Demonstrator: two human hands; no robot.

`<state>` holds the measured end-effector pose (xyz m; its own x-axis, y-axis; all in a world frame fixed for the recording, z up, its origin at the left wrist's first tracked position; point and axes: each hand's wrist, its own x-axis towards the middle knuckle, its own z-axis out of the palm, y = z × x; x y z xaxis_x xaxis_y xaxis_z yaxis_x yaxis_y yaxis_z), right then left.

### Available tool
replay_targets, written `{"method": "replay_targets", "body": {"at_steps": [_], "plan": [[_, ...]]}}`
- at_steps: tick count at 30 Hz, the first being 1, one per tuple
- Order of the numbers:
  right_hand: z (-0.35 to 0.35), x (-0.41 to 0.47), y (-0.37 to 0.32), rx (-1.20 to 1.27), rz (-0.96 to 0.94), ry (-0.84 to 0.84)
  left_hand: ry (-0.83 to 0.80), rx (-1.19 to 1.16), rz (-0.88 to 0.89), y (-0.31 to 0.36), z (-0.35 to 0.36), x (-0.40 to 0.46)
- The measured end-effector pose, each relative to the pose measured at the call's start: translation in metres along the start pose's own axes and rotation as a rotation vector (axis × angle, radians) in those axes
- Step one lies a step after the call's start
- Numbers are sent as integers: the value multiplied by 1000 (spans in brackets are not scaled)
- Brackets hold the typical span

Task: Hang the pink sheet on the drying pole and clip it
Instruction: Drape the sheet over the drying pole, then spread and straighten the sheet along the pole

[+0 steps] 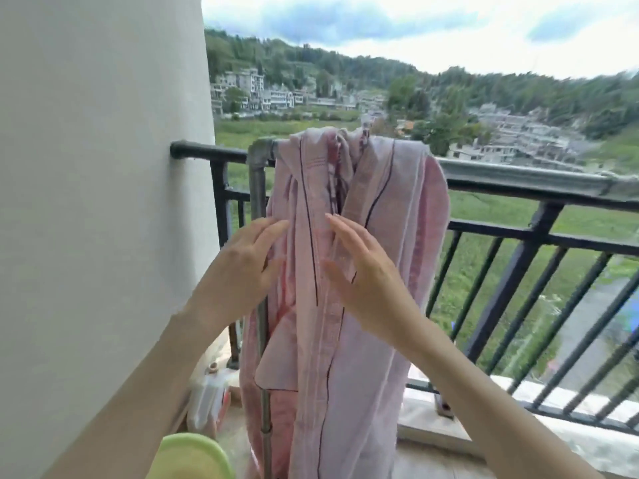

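On a balcony above a green valley, a pink sheet (349, 257) hangs bunched in thick folds over the grey drying pole (518, 171) that runs along the top of a black railing (539, 236), its gathered top crowded near the pole's elbow joint by the white wall (96, 202). The hanging step looks done but rough; spreading appears to be in hand, and the next move likely calls for drawing the folds apart along the pole before any clipping. No clip can be made out. The left hand (242, 264) and right hand (363, 271) hover at the cloth with fingers spread and nearly straight, gripping nothing. Low on the floor sit a white jug (207, 399), contents unseen, and a blurred green basin (190, 454), its inside out of view.
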<state>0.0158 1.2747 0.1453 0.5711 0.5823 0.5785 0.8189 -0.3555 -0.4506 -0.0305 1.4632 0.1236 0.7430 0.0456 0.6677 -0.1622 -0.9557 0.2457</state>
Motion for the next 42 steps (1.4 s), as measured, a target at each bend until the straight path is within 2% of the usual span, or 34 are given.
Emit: {"method": "replay_targets", "body": {"at_steps": [4,8,11,14,16,19,21,23,26,30,33,37,40,42], "plan": [[-49,23,13,-267,-116,162,50,68,86,38,-13,46],[-73,46,34,-530,-88,219,82,124,17,50,-10,75],[-79,56,48,-624,-12,215,-46,233,-35,50,-2,89],[-78,65,53,-700,-33,190,-130,305,-19,51,4,103],[-80,73,49,-626,19,275,-111,280,-26,50,7,112],[-78,78,45,-270,278,429,-46,227,-38,47,9,120],[-70,75,48,-61,435,441,-28,212,-44,46,10,120],[-62,74,52,-34,509,381,-18,194,-64,46,10,121],[-61,81,53,-23,458,378,-18,212,-77,46,10,123],[-83,91,60,110,394,423,-13,259,-73,44,13,122],[-127,99,69,128,427,527,33,222,-74,42,14,122],[-171,73,93,-3,445,753,55,180,-90,45,16,122],[-168,42,107,-137,520,725,79,117,-88,45,20,123],[-162,34,110,-252,548,716,157,-28,-40,45,23,122]]}}
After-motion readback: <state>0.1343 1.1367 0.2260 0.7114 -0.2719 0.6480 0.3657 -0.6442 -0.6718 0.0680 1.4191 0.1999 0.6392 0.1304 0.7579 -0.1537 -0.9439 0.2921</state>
